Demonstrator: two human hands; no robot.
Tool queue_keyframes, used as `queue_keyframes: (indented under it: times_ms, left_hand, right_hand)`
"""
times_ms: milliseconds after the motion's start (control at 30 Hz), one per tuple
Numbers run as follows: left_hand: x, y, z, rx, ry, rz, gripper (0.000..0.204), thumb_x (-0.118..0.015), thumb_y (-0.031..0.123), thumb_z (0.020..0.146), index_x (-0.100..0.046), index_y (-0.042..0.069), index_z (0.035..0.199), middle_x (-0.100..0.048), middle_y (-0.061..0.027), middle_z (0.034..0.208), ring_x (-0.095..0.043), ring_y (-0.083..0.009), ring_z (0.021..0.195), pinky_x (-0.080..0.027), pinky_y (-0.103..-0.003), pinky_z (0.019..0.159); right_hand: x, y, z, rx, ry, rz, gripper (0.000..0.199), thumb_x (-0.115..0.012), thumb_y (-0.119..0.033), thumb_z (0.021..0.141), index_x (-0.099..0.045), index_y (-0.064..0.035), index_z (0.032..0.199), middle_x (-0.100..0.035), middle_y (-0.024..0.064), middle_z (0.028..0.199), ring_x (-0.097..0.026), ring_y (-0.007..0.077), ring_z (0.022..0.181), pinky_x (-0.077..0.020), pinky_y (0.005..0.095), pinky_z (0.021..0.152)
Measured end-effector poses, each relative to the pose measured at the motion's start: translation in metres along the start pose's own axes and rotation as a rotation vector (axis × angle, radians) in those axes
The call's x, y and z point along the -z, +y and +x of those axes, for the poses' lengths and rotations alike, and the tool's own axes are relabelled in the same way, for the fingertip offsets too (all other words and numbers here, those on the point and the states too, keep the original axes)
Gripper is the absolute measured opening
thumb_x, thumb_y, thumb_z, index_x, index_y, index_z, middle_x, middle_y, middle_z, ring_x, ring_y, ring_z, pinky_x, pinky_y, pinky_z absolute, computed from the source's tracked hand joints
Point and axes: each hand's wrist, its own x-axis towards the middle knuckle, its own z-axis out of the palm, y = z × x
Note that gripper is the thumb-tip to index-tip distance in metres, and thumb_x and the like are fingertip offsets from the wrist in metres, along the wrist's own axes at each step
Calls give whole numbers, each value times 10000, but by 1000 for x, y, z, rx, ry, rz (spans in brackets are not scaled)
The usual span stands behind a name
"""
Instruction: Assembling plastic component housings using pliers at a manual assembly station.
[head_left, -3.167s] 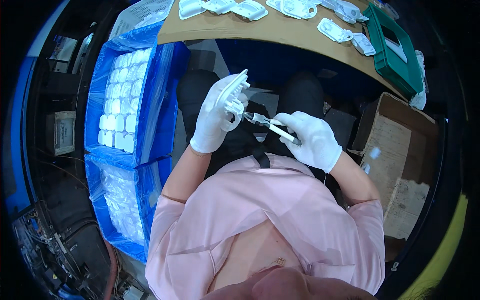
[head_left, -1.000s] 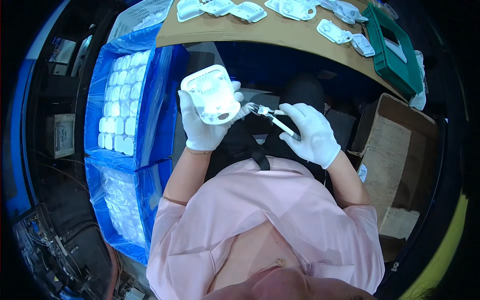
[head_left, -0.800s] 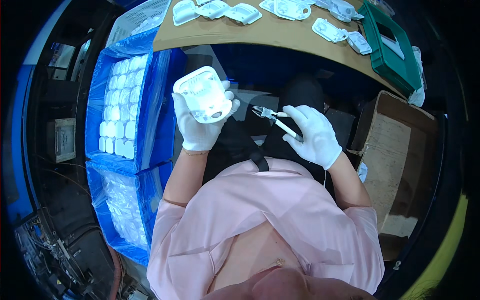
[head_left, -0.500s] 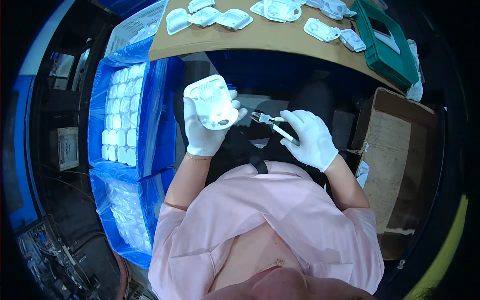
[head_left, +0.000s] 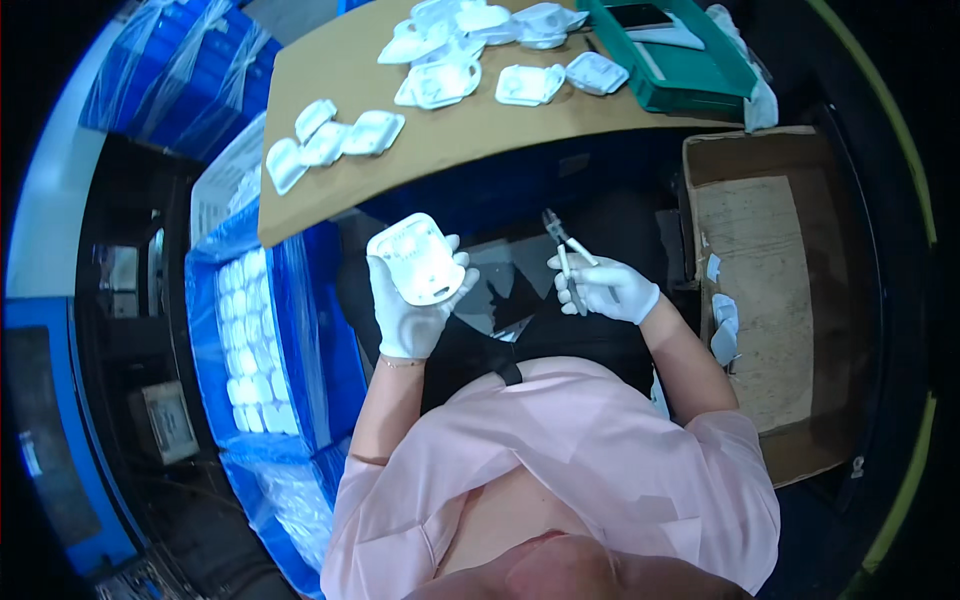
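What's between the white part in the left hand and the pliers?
Head view: the left hand's fingers at the white part's right edge, then an open gap to the pliers, with a grey surface showing behind it.

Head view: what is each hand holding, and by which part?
Left hand: a white moulded piece, by its edges, thumb at the left, fingers at the right. Right hand: pliers, by their handles.

L hand & R hand, mid pic, each w/ a plain white glove. Thin bracelet just below the L one. Loose pink top, btm ctr, w/ short wide sleeves. Blk strap, dk pants mid pic.
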Motion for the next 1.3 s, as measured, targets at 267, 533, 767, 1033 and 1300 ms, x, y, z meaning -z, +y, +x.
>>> queue_keyframes:
  times_ms: [267,533,767,1033,1300]
  left_hand:
    - [-21,-16,82,332,-32,114,623,-340,599,911,-451,102,1270,-545,-149,1176,-577,-355,1011,-541,-457,777]
    - [-73,-9,217,-113,-162,568,744,-441,539,912,-253,-13,1376,-398,-176,1334,-463,-336,1172,-353,-412,1030]
    - [19,-59,145,-1319,-566,1927,499,-619,105,836,-431,-47,1272,-482,-239,1235,-487,-376,1143,-387,-430,986]
    - [91,-82,152,616,-807,2356,633,-603,443,810,-505,-6,1245,-535,-240,1228,-507,-358,1152,-405,-375,965]
    - [90,-77,149,199,-665,2221,594,-595,438,802,-538,9,1210,-556,-242,1190,-527,-363,1117,-411,-399,957]
  right_hand:
    - [12,-6,-8,23,-253,420,444,-531,-196,889,-411,-1,1269,-549,116,1039,-588,239,945,-463,435,892]
    - [8,-9,-17,-21,-166,438,242,-493,-205,945,-485,-60,1138,-567,37,870,-592,173,820,-513,356,752]
    - [5,8,-43,329,71,209,422,-605,-201,864,-436,-11,1201,-581,65,914,-602,152,807,-520,311,733]
    - [87,-33,-167,650,813,-14,340,-623,-131,781,-494,-90,1093,-524,8,866,-533,92,734,-463,240,639]
    - [155,99,-280,-449,1452,-1451,315,-555,-223,773,-623,-47,1026,-640,214,981,-616,348,941,-499,393,776]
